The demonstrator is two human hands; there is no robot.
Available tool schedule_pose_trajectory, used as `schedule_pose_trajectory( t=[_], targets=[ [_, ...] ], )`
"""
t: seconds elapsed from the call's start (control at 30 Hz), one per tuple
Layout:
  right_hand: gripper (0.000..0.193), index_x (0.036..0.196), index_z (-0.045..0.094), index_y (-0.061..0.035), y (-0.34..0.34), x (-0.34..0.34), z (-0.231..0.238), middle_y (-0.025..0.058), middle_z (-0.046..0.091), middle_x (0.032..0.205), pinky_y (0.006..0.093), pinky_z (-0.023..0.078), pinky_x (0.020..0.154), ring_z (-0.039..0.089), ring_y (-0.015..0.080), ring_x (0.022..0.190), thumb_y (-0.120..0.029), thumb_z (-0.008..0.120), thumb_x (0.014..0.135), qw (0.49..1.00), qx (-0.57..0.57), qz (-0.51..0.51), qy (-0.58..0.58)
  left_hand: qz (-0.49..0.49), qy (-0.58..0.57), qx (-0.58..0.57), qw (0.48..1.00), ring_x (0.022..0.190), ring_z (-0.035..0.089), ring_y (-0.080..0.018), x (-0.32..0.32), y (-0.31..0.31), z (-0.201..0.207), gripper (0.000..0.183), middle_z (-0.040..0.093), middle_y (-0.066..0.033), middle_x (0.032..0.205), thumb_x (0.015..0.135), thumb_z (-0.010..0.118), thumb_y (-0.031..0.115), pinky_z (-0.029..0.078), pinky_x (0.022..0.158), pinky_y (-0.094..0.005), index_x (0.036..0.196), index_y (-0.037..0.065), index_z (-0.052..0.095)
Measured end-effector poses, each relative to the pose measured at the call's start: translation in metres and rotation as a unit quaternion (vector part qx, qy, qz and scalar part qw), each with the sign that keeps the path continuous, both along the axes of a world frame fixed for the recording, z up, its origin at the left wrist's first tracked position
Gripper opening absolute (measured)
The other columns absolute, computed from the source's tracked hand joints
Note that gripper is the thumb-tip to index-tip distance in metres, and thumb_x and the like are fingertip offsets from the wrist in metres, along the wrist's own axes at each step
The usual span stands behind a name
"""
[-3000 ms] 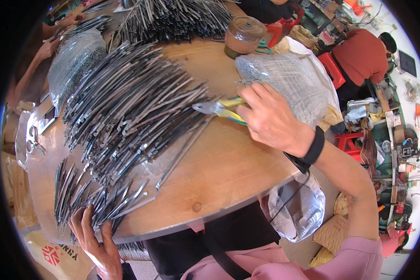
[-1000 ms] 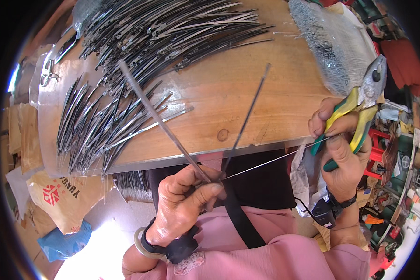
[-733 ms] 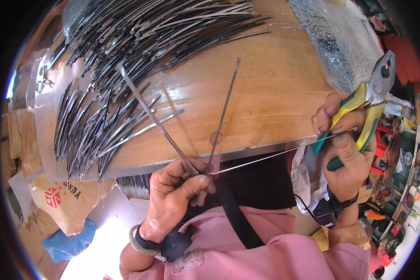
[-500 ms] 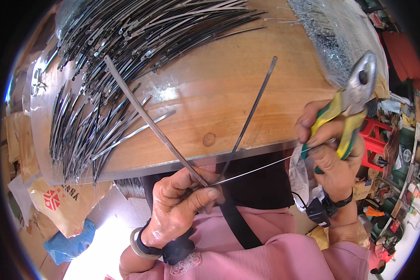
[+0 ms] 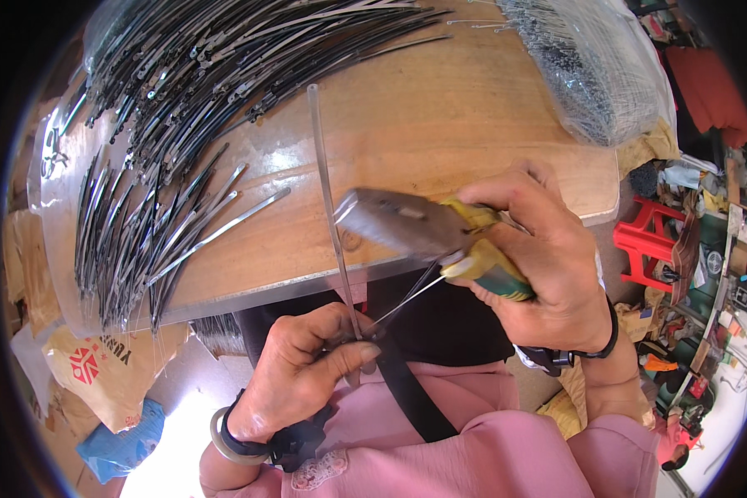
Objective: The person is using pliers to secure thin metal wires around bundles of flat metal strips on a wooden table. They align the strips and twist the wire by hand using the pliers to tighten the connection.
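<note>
My left hand (image 5: 303,365) is closed, thumb and fingers pinching the lower end of a long thin metal strip (image 5: 324,183) that stands up and leans slightly left. From the same pinch a darker strip (image 5: 424,280) slants up to the right, its upper part hidden behind the pliers. A thin silvery wire (image 5: 411,300) runs from the left fingertips toward my right hand (image 5: 552,261). That hand is wrapped round a pair of pliers (image 5: 402,226) with yellow and green handles. The metal jaws point left, across the upright strip; whether they touch it I cannot tell.
A wooden table (image 5: 440,124) curves ahead. Piles of dark metal strips (image 5: 191,75) cover its left side. At the far right lies a plastic bag of thin wires (image 5: 593,83). Beyond the right arm stands a red stool (image 5: 647,241); a paper sack (image 5: 95,365) lies at left.
My right hand has swung the pliers left and down, from upright at the right to between the strips. The strips have turned; the left one now stands steeper. My left hand keeps its pinch.
</note>
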State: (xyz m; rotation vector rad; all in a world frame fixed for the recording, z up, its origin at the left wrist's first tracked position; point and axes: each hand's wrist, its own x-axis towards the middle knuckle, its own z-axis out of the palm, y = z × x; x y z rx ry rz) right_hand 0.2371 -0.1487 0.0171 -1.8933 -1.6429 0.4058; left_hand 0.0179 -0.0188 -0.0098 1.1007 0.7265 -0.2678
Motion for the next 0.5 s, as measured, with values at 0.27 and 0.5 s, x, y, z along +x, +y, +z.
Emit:
schedule_pose_trajectory(
  t=[0.27, 0.5],
  targets=[
    [0.025, 0.077, 0.06, 0.0001, 0.006, -0.004, -0.012, 0.0126, 0.059, 0.103, 0.0474, 0.036, 0.09, 0.058, 0.0295, 0.088, -0.008, 0.067, 0.055, 0.995, -0.032, 0.08, -0.041, -0.028, 0.01, 0.025, 0.999, 0.061, 0.056, -0.0067, 0.002, 0.0, 0.009, 0.01, 0.064, -0.0055, 0.074, 0.088, 0.064, -0.002, 0.045, 0.055, -0.0204, 0.096, -0.006, 0.061],
    [0.028, 0.075, 0.059, 0.0005, 0.003, -0.005, -0.015, 0.0132, 0.059, 0.101, 0.0485, 0.037, 0.086, 0.058, 0.0302, 0.084, -0.01, 0.064, 0.049, 0.996, -0.013, 0.076, -0.043, 0.019, 0.0, -0.007, 1.0, 0.081, 0.057, -0.0076, 0.005, 0.008, 0.015, 0.028, 0.066, -0.0081, 0.09, 0.086, 0.06, -0.007, 0.048, 0.073, -0.0227, 0.115, -0.007, 0.062]
  ],
)
